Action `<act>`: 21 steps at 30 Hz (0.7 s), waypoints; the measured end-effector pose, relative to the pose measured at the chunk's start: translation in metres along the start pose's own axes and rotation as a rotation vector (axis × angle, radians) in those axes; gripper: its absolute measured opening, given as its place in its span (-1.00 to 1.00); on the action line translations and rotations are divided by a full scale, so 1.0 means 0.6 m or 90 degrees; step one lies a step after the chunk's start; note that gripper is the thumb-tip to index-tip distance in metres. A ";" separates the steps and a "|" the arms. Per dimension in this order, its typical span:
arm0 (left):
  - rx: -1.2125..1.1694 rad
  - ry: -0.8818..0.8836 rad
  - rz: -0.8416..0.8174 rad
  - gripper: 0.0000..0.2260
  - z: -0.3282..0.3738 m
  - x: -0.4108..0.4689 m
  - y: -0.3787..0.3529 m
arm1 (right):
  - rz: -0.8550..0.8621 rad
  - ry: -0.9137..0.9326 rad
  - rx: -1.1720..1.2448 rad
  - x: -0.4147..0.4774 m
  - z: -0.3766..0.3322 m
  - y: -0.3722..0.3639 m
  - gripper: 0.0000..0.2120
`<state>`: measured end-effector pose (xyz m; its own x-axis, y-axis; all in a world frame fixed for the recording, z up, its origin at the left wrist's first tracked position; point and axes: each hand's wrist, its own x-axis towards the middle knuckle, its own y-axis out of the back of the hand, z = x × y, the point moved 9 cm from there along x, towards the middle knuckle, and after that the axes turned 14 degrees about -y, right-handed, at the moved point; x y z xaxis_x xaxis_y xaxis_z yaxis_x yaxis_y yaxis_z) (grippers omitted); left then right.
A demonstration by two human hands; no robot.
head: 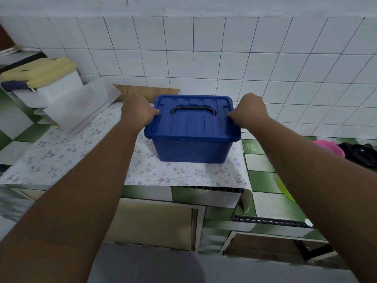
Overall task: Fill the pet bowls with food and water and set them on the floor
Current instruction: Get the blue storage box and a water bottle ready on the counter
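A counter (pixel 263 180) tiled in green and white ran along the wall. A floral sheet (pixel 61 156) covered its left and middle stretch, 1 corner hanging over the front edge. On the sheet stood a blue storage box (pixel 193 148), lid on. At 10 o'clock from it a clear tub (pixel 81 107) lay tilted, with a white bin (pixel 51 90) just beyond. At 12 o'clock a brown board (pixel 149 91) lay against the wall. At 3 o'clock, on bare tile, sat a pink bowl (pixel 330 147) just beside a black bowl (pixel 361 156); at 4 o'clock, a yellow-green bowl (pixel 283 188).

Bare liner (pixel 61 160) lies open in front of the box (pixel 191 148); a tilted clear tub (pixel 81 107) crowds its left, wall (pixel 204 58) close behind, pink bowl (pixel 331 149) and perhaps another far right.
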<state>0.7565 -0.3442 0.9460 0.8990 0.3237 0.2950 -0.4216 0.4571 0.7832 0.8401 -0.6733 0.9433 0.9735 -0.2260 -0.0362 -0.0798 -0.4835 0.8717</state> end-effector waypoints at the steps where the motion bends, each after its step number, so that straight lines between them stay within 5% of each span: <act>1: 0.000 0.001 0.002 -0.73 0.001 0.000 0.000 | -0.001 -0.003 0.004 0.000 0.000 0.000 -0.69; 12: -0.007 -0.018 0.020 -0.88 0.006 0.025 0.016 | 0.004 -0.009 0.037 -0.006 -0.011 0.026 -0.72; 21: -0.020 0.017 0.072 -0.66 -0.032 0.035 0.060 | 0.019 0.026 0.067 -0.022 -0.063 0.036 -0.70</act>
<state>0.7577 -0.3049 0.9699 0.8422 0.3968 0.3650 -0.5238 0.4422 0.7281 0.8340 -0.6487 0.9808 0.9779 -0.2087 0.0110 -0.1294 -0.5636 0.8159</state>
